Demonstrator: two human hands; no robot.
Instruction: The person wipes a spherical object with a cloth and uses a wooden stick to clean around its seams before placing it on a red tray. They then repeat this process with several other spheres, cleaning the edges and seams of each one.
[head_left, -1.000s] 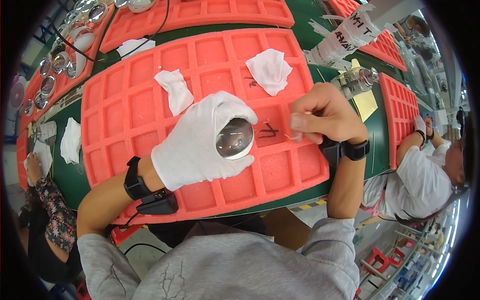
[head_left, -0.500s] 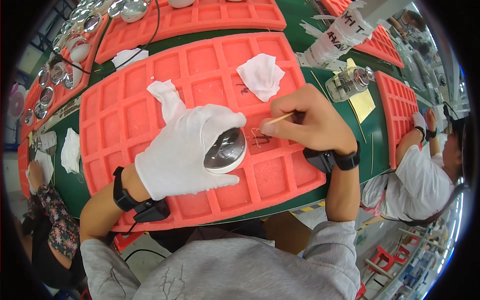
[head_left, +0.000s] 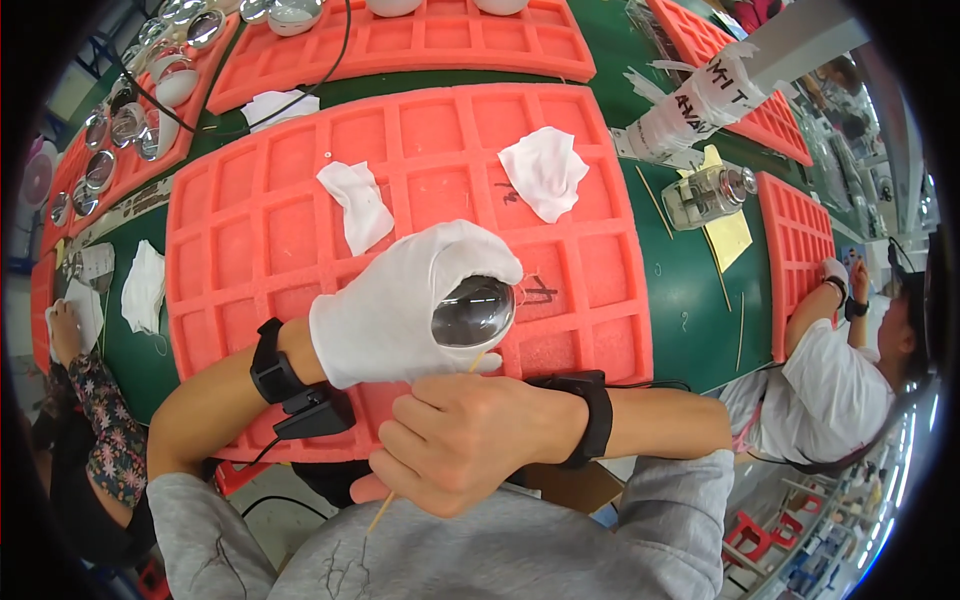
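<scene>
My left hand, in a white glove, is closed round a dome-shaped part with a clear, glossy cover and a pale rim. It is held above a red foam tray divided into square compartments. Bare and closed, my right hand grips a thin wooden stick just in front of the dome. One end of the stick shows beside the dome's near rim, the other sticks out below my fist. Whether its tip touches the dome I cannot tell. White cloths lie on the tray.
A glass jar stands on yellow paper at the right, near loose sticks. Another foam tray at the far left holds several domes. A wrapped post rises beyond the tray. Co-workers sit on both sides, the right one's sleeve showing.
My right hand has swung from the dome's far right to its near side, turning the stick. My left hand has shifted slightly right with the dome. The whole view has shifted a little.
</scene>
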